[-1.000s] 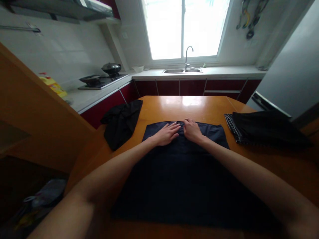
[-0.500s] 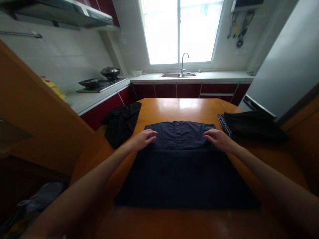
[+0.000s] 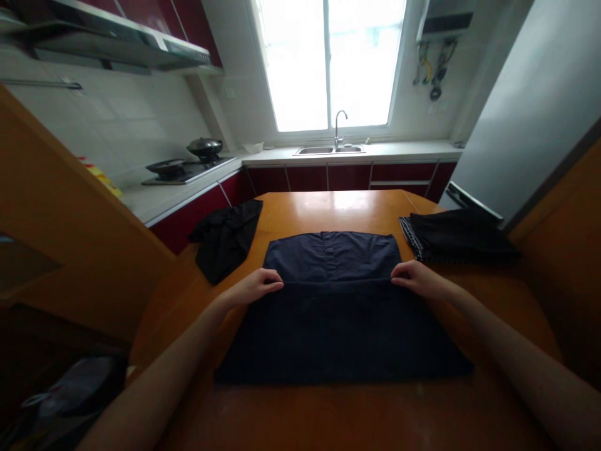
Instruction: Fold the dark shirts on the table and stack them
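Observation:
A dark blue garment lies folded on the wooden table, with a placket-like strip down the middle of its far part. A straight folded edge crosses it from side to side. At the left end of that edge, my left hand pinches the cloth between thumb and fingers. My right hand is closed the same way on the edge's right end. The wide near part of the garment lies flat, between my forearms.
A crumpled black cloth lies at the table's left edge. On the right is a stack of folded black cloth. Beyond stand the sink, the stove and a grey fridge.
My hands were together at the garment's far edge, then moved apart and lifted. Now they have come nearer to me and closed on the folded edge. The view has shifted slightly.

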{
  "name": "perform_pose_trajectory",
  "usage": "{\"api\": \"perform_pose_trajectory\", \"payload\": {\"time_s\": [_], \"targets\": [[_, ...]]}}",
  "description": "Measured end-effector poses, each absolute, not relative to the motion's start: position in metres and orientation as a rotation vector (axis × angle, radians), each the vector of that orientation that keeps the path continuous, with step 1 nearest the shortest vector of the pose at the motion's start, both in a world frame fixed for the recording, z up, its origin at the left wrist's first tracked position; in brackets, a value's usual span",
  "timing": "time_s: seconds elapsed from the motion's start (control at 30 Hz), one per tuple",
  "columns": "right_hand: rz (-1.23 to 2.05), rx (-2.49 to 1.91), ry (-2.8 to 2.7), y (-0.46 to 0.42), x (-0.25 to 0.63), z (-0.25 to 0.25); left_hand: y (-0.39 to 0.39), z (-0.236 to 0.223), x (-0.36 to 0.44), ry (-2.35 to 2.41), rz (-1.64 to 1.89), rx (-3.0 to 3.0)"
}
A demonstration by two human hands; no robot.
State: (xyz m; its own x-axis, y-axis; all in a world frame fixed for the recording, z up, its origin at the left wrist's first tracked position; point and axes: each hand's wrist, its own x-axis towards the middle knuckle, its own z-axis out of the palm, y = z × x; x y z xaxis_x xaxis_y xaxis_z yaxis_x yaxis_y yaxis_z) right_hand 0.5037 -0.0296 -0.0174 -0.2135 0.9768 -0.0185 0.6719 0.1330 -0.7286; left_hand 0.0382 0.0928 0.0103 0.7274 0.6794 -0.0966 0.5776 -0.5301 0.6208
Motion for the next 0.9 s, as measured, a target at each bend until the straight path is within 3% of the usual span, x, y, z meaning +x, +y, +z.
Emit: {"api": "perform_pose_trajectory", "payload": {"time_s": [0.27,0.6,0.73,0.9], "targets": [[0.676,-1.482,-1.914,-0.029,0.509,-0.006,0.096,0.016,0.04,0.965,0.404,2.259],[0.331,-1.667,-1.987,-0.008,0.505,-0.035,0.105,-0.005,0.049,1.185,0.423,2.535],[0.003,-1.75,-1.977,-0.033,0.462,-0.02,0.058,0.013,0.081,1.191,0.527,2.77],[-0.012,-1.63,-2.229,-0.093,0.362,-0.02,-0.029,0.0,0.136,0.853,0.284,2.951]]}}
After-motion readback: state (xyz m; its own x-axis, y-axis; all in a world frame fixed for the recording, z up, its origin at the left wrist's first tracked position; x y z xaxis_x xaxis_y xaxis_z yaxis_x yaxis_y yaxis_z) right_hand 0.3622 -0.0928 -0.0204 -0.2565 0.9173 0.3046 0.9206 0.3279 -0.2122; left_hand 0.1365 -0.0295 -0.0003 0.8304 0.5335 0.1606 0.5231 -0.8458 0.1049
